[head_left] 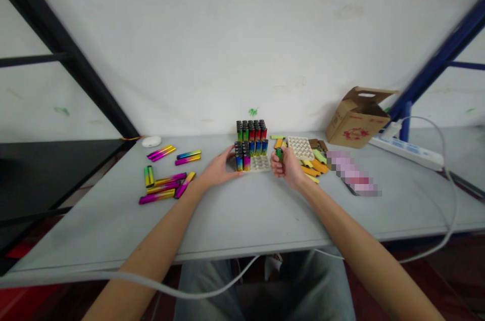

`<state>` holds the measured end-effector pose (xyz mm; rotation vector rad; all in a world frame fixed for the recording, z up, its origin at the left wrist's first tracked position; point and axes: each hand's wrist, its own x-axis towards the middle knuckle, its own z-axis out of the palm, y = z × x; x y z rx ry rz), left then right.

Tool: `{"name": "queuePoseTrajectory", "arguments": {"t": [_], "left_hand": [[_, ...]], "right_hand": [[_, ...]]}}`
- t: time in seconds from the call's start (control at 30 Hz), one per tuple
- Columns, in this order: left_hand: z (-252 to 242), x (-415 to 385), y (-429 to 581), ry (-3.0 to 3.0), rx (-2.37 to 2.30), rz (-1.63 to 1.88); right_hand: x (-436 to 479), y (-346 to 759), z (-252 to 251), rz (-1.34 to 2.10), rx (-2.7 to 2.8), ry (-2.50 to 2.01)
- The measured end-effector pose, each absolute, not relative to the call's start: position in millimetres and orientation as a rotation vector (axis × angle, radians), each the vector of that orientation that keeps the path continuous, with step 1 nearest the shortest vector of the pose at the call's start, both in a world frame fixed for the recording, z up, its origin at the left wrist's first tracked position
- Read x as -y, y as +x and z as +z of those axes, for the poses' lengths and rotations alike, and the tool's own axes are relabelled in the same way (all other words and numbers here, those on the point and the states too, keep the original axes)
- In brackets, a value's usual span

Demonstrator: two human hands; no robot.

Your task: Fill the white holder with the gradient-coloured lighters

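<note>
A pale tray with rows of holes [259,164] stands at the middle of the table. Blue-and-purple lighters with black tops [243,158] are upright in its left part, and several blue ones [258,147] stand in the row behind. My left hand [223,166] curves round the tray's left side, thumb at the front corner and fingers at the back. To the right of the tray, my right hand [288,165] is closed round a green lighter [279,153]. Green and red lighters [251,130] stand upright in a block behind.
Loose shiny purple and yellow lighters [162,190] lie on the left. Right of my right hand are an empty holed tray [300,147] and yellow and orange pieces [314,167]. Farther right are a pixelated pink item [353,173], an open cardboard box [356,121] and a power strip [409,151].
</note>
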<state>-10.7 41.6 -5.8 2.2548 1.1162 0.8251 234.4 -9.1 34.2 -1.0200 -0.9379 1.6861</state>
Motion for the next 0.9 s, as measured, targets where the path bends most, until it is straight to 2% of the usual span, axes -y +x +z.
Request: {"name": "queuePoseTrajectory", "arguments": {"t": [0.9], "left_hand": [[-9, -43, -25, 2.305, -1.162, 0.782]], "right_hand": [[11, 228, 33, 1.745, 1.018, -0.982]]}}
